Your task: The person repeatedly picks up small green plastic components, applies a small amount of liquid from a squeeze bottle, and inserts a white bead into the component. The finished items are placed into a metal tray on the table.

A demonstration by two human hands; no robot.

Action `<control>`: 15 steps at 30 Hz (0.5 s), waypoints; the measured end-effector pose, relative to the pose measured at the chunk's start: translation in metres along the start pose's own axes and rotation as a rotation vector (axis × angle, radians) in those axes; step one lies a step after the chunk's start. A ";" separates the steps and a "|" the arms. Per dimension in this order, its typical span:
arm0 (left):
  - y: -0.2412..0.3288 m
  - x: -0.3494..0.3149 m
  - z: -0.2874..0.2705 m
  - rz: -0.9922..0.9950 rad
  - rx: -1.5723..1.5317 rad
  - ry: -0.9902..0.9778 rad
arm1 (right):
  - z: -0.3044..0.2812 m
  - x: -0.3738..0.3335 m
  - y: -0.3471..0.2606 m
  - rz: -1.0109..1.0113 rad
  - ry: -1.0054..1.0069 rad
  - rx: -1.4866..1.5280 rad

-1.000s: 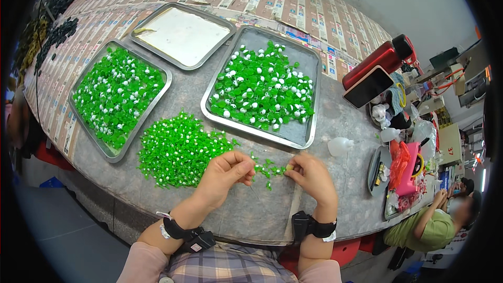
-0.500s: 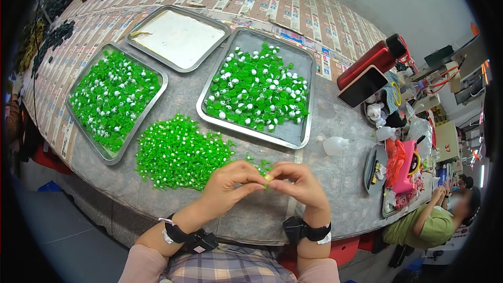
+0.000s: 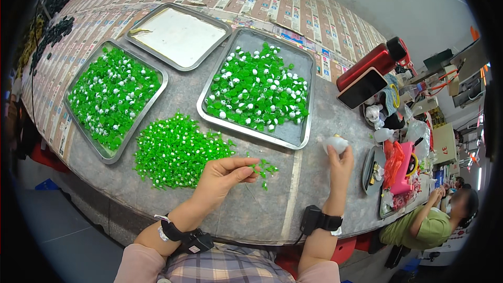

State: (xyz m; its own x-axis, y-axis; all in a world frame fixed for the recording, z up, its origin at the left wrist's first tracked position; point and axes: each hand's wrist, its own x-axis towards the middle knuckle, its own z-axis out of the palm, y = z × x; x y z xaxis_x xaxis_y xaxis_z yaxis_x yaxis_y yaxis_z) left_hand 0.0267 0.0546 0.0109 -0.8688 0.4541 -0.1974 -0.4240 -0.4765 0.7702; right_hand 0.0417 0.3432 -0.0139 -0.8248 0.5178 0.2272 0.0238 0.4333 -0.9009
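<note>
My left hand [image 3: 222,178] is closed in a pinch over the table, thumb against forefinger. Green shows at its fingertips, but I cannot tell whether a piece is held or lies behind them. Just beyond is a small cluster of green pieces [image 3: 268,167]. My right hand [image 3: 340,165] has its fingers and thumb around a small white translucent bottle [image 3: 330,143]; a yellowish bit shows at the fingertips. Left of my left hand spreads a heap of small green pieces with white dots [image 3: 181,152].
Metal trays with green pieces and white balls stand at the left [image 3: 163,86] and middle [image 3: 251,135]. Behind is a white-lined tray [image 3: 181,36]. At right are a red flask [image 3: 369,63], a phone [image 3: 362,87], and a pink container [image 3: 401,170]. Another person [image 3: 424,225] sits far right.
My hands, together over the small cluster before, are now apart. The right has moved right to the white bottle and taken hold of it. The left has stayed near the cluster, still pinched.
</note>
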 end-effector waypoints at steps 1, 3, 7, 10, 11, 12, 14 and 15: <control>0.002 0.000 0.000 -0.027 -0.021 -0.002 | 0.008 -0.005 -0.024 0.013 0.012 0.156; 0.002 -0.001 -0.003 -0.075 -0.060 0.008 | 0.020 -0.018 -0.071 0.043 -0.031 0.263; 0.001 -0.002 -0.007 -0.131 -0.152 0.008 | 0.021 -0.040 -0.099 -0.151 -0.088 0.251; 0.003 0.000 -0.006 -0.140 -0.200 0.000 | 0.036 -0.051 -0.126 -0.168 0.041 0.340; 0.002 0.000 -0.006 -0.144 -0.212 0.001 | 0.042 -0.055 -0.132 -0.159 0.078 0.386; 0.002 -0.001 -0.006 -0.146 -0.215 0.006 | 0.048 -0.056 -0.139 -0.117 0.111 0.419; 0.002 -0.001 -0.006 -0.152 -0.223 0.014 | 0.050 -0.056 -0.127 -0.227 0.107 0.388; 0.002 -0.001 -0.006 -0.148 -0.222 0.011 | 0.051 -0.057 -0.123 -0.283 0.107 0.371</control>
State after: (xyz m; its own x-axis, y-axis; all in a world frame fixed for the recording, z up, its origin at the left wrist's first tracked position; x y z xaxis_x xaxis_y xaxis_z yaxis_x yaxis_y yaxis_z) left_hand 0.0248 0.0486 0.0090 -0.7957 0.5232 -0.3051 -0.5909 -0.5599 0.5808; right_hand 0.0570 0.2229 0.0652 -0.7068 0.4987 0.5018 -0.4128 0.2853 -0.8650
